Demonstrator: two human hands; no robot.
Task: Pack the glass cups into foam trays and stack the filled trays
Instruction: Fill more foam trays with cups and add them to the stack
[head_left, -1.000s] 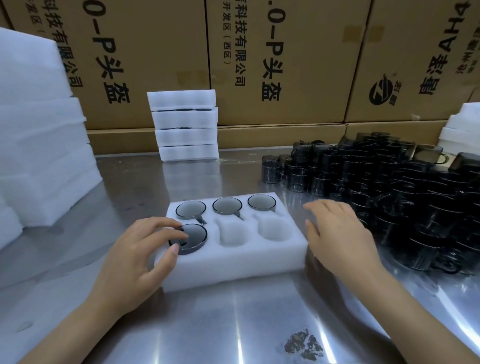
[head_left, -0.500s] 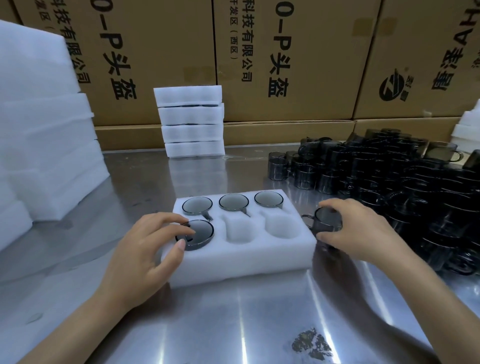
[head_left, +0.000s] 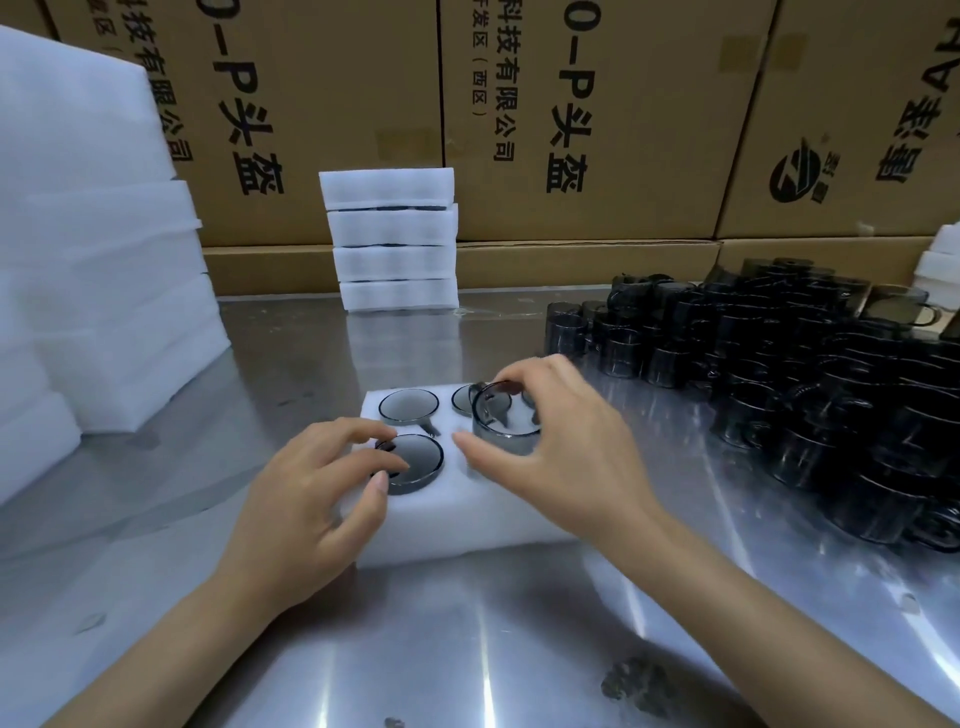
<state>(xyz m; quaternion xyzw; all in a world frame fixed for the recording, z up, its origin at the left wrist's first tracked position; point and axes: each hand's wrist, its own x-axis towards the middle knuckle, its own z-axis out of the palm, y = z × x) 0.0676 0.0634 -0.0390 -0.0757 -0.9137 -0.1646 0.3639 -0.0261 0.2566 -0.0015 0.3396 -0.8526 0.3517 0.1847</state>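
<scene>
- Glass cups are what we are packing: our right hand (head_left: 566, 457) pinches one smoky cup (head_left: 501, 423) by its rim, fingers curled round it, holding it over the middle front pocket of the foam tray (head_left: 467, 525).
- Our left hand (head_left: 311, 499) rests on the tray's left end, fingertips curled onto the rim of the seated cup (head_left: 413, 462) in the front left pocket.
- We see another cup (head_left: 408, 405) sunk in the back left pocket and part of one beside it; the back right pocket is hidden behind our right hand.
- The tray lies on the steel desk (head_left: 467, 649), near its front edge.
- A heap of loose cups (head_left: 810, 384) stands on the desk to the right, well apart from the tray.
- Four filled trays (head_left: 392, 241) are stacked at the back, against the cardboard boxes (head_left: 597, 119).
- Tall piles of white foam (head_left: 93, 249) stand on the left.
</scene>
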